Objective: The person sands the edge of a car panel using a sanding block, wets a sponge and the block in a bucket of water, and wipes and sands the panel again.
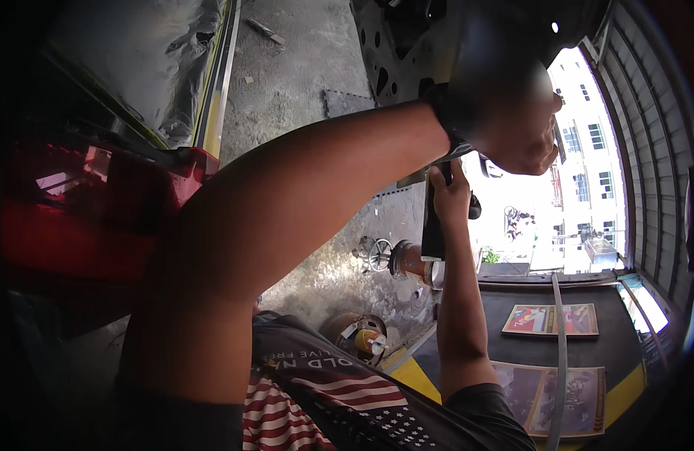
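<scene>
1. A long black tool point(433, 237) is held in the right hand point(452, 192), with the fingers wrapped near its upper end, just below the left wrist.
2. The left hand point(516, 131) is raised beside a dark part with holes point(430, 64); its fingers look curled, but because of blur it cannot be told whether anything is gripped or touched.
3. The tool could be knocked by the left wrist, since the two are crowded together in this view and a black wristband point(443, 124) is worn there.
4. Should the right-hand grip be loosened, the tool could be dropped toward the concrete floor point(294, 68) or the reddish-brown can point(416, 263).
5. The right hand's work could be misjudged, because the tool's upper end is hidden by the left arm.
</scene>
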The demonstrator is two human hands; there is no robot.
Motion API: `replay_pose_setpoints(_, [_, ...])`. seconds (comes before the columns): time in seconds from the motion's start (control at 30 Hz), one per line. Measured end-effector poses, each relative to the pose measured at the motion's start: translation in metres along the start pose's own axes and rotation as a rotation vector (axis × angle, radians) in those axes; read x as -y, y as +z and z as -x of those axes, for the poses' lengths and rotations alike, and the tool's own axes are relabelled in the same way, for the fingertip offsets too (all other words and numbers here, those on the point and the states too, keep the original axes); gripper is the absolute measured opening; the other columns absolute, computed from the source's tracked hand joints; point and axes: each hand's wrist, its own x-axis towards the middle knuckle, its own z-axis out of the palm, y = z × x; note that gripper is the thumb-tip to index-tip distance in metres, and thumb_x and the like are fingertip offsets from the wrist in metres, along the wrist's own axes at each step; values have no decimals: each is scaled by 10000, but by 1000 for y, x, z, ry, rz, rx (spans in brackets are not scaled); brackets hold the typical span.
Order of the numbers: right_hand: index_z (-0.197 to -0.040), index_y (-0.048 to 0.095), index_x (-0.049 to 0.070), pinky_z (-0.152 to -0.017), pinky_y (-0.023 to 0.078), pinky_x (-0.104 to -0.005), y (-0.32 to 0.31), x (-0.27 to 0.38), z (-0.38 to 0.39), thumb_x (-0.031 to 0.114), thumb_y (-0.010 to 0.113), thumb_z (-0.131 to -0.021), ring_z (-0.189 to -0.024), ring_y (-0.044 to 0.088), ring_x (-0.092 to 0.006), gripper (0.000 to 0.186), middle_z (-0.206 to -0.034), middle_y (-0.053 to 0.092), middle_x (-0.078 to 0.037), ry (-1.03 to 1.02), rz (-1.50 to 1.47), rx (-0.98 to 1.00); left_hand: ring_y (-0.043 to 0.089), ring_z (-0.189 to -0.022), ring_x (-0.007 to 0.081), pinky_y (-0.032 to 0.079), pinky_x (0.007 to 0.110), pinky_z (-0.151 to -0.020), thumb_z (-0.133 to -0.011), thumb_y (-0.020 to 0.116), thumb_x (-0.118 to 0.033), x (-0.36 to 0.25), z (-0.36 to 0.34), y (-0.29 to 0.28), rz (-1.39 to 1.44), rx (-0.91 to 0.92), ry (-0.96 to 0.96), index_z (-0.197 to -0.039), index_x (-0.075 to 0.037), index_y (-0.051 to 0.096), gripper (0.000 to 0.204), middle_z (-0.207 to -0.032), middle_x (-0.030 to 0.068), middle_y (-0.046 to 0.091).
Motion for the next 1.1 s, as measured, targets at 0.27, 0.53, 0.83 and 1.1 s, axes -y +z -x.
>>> replay_pose_setpoints(0.27, [-1442,650,47,-1033,537,-462,0,0,-7,217,702,-957,-1188,730,-414,517,-1301,749,-241,72,127,87,518,-889,171,324,449,-881,-792,805,-313,-1,-4,3,21,29,-97,-973,-160,569,334,-926,33,607])
replay_pose_setpoints(0.53, [-1227,719,-22,-1011,549,-501,0,7,-5,290,709,-946,-1172,720,-450,420,-1220,743,-303,86,235,69,519,-915,176,322,457,-901,-795,806,-326,-8,8,-14,-4,46,-110,-1001,-159,571,355,-953,36,610])
replay_pose_setpoints(0.83, [-1280,740,61,-986,562,-432,5,3,-8,245,742,-930,-1112,759,-359,396,-1163,797,-189,85,-41,33,520,-945,181,319,466,-923,-798,807,-340,-6,16,-14,-85,131,55,-1033,-157,573,379,-983,39,613])
replay_pose_setpoints(1.1, [-1640,464,130,-1097,500,-473,-1,9,6,317,756,-954,-1283,678,-424,769,-1329,724,-256,129,-92,69,521,-971,186,317,474,-942,-800,808,-353,-15,14,-28,-226,330,226,-1061,-155,575,402,-1010,42,615])
